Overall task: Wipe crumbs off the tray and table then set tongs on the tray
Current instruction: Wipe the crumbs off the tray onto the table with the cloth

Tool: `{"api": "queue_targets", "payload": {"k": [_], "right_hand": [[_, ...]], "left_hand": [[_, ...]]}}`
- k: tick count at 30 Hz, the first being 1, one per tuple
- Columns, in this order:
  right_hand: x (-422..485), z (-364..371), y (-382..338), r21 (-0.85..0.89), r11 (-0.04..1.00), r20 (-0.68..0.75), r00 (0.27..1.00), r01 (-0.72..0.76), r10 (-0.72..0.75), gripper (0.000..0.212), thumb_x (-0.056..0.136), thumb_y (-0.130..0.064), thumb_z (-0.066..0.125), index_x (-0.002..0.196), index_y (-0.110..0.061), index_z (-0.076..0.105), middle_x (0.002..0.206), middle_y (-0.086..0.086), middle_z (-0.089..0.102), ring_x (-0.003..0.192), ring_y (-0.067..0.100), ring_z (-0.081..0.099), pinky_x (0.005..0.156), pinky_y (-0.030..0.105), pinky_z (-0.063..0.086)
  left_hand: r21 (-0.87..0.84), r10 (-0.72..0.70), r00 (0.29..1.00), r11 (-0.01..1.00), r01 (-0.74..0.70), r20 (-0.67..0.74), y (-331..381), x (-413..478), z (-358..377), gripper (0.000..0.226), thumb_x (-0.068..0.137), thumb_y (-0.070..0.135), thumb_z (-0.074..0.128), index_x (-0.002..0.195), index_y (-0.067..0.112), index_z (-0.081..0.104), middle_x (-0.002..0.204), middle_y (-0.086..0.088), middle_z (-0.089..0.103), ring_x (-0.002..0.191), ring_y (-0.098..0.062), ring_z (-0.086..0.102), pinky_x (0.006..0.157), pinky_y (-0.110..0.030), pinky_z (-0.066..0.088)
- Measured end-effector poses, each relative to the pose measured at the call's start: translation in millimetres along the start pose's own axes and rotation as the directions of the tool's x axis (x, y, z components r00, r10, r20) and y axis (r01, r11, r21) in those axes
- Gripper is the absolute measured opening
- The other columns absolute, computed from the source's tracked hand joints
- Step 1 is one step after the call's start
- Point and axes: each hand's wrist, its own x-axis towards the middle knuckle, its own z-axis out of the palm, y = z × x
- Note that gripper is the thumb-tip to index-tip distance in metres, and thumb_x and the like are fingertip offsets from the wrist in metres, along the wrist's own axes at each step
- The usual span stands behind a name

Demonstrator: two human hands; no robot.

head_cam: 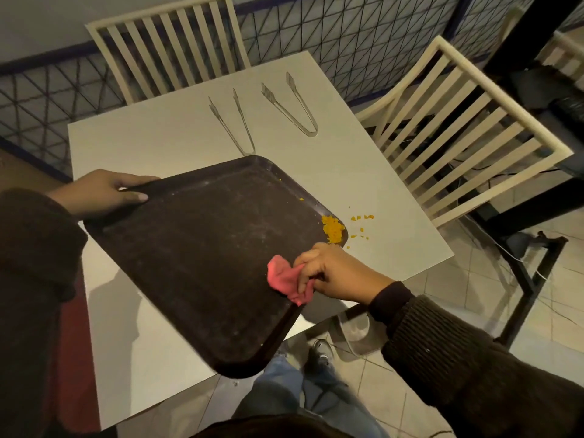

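Observation:
A dark brown tray (196, 248) is tilted over the white table (363, 172), its right corner low. My left hand (101, 192) grips the tray's upper left rim. My right hand (331, 273) is closed on a crumpled pink cloth (284, 278) that rests on the tray's right edge. Orange crumbs (331, 229) are heaped in the tray's right corner, and a few more crumbs (361, 221) lie scattered on the table just beyond it. Two metal tongs lie on the table past the tray: one pair of tongs (234, 124) to the left, another pair of tongs (294, 105) to the right.
A cream slatted chair (170, 45) stands at the table's far side and a second chair (458, 128) at its right. A wire mesh fence (363, 33) runs behind. My legs and shoes show over the tiled floor (474, 279) below the table's near edge.

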Motion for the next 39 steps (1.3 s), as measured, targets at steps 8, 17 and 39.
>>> {"api": "queue_targets", "payload": {"k": [8,17,39], "right_hand": [[16.0,-3.3,57.5,-0.115,0.943,-0.146,0.944,-0.313,0.296,0.024,0.069,-0.002,0.065,0.072,-0.024,0.074,0.091,-0.006,0.070,0.087,0.018,0.052,0.079,0.038,0.044],[6.5,-28.2,-66.9,0.194,0.968,-0.199,0.973,0.159,-0.120,0.063,0.064,0.005,0.051,0.115,-0.031,0.060,0.113,-0.008,0.067,0.099,0.019,0.060,0.084,0.033,0.045],[1.8,-11.2,72.2,-0.188,0.900,-0.204,0.912,-0.394,0.357,0.023,0.083,-0.014,0.055,0.096,-0.028,0.068,0.101,0.000,0.065,0.097,0.029,0.050,0.076,0.035,0.030]], "left_hand": [[0.092,0.032,0.999,0.995,-0.031,-0.006,14.8,-3.1,-16.8,0.046,0.096,0.015,0.057,0.141,0.025,0.052,0.143,-0.013,0.054,0.129,-0.038,0.050,0.111,-0.047,0.038],[0.170,0.032,0.999,0.985,-0.032,0.003,25.7,-1.2,-21.4,0.047,0.098,0.015,0.053,0.144,0.022,0.048,0.146,-0.015,0.052,0.130,-0.038,0.048,0.112,-0.046,0.035],[0.295,0.104,0.985,0.953,-0.060,-0.135,92.6,-46.8,-26.7,0.046,0.097,0.020,0.056,0.141,0.034,0.050,0.144,-0.011,0.054,0.108,-0.031,0.057,0.092,-0.043,0.046]]}}
